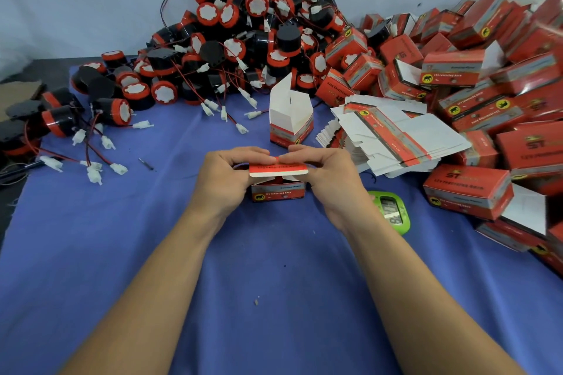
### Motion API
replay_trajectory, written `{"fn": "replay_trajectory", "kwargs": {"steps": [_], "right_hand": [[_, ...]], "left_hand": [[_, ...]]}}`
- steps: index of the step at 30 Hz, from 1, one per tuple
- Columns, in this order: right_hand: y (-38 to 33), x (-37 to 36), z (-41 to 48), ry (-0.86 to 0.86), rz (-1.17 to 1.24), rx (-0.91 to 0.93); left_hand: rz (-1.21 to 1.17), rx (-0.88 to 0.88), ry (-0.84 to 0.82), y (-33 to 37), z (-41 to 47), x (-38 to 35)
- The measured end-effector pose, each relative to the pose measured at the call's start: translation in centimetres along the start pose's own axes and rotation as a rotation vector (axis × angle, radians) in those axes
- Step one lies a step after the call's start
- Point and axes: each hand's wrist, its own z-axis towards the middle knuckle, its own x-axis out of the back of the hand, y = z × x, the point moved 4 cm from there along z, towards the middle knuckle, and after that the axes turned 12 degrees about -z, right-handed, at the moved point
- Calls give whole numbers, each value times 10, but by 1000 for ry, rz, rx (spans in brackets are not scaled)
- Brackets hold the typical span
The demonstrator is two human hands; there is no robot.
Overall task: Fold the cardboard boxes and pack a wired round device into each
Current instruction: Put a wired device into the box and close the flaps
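Note:
A small red cardboard box [277, 193] stands on the blue cloth in the middle. My left hand [224, 178] grips its left side and my right hand [327, 179] grips its right side. Fingers of both hands curl over its red top flap [277, 170], which is bent down over the opening. Whatever is inside the box is hidden. Behind it stands another folded box [291, 119] with its white flaps up. A big heap of round black and red wired devices [231, 49] lies at the back.
Flat unfolded box blanks [393, 134] are stacked to the right of my hands. Several closed red boxes [487, 100] pile up along the right side. A green timer [391, 211] lies by my right wrist. Loose white connectors [94, 167] trail over the blue cloth [274, 283] at the left.

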Motion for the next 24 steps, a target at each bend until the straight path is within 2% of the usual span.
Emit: {"fn": "replay_trajectory", "kwargs": {"steps": [2,6,12,18,24], "right_hand": [[0,1,1,-41,3,-24],[-6,7,-1,-143,-78,-51],[-21,13,-14,-280,-318,76],[-21,15,-14,-231,-413,96],[-16,18,-10,-279,-373,94]], "left_hand": [[-2,53,-26,0,-1,2],[-16,145,-188,5,-3,10],[164,37,-324,6,-7,12],[336,-77,-224,5,-8,14],[242,-23,-235,2,-4,16]]}}
